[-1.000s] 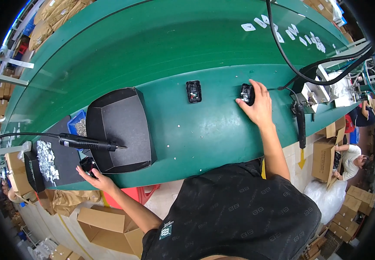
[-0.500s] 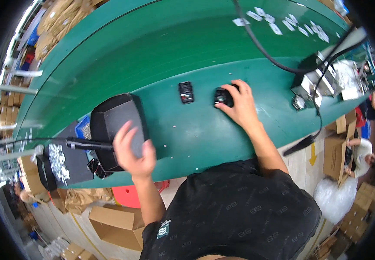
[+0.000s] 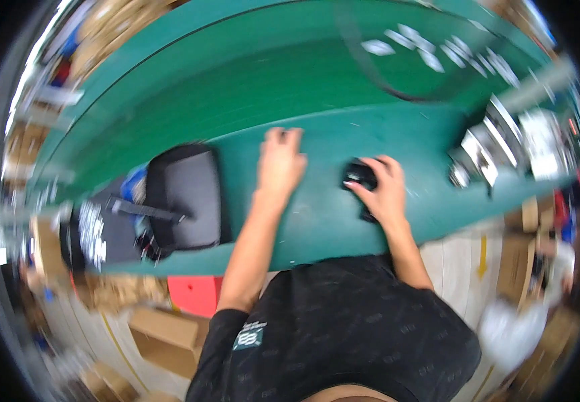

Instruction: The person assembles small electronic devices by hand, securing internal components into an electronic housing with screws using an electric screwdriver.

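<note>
My right hand (image 3: 385, 193) is closed around a small black device casing (image 3: 359, 175) on the right half of the green bench, thumb on its near side. A second small dark piece (image 3: 368, 215) shows just below that hand; its kind is unclear. My left hand (image 3: 280, 164) is stretched across the bench with fingertips bent down, covering the spot of another black casing. A dark bit (image 3: 282, 137) shows between its fingers; the rest is hidden. Left of that arm, a slim dark pen-shaped tool (image 3: 146, 209) hangs blurred over a black tray (image 3: 196, 194).
A blue bin (image 3: 133, 184) sits behind the tray, with small whitish parts (image 3: 92, 231) on a dark mat further left. Metal equipment (image 3: 494, 144) occupies the right end. White labels (image 3: 430, 59) lie scattered on the far green surface. A red stool (image 3: 195, 295) stands below the front edge.
My left hand has moved right and away from me, from beside the hanging tool to the left casing. My right hand keeps its casing. The view has shifted and blurred.
</note>
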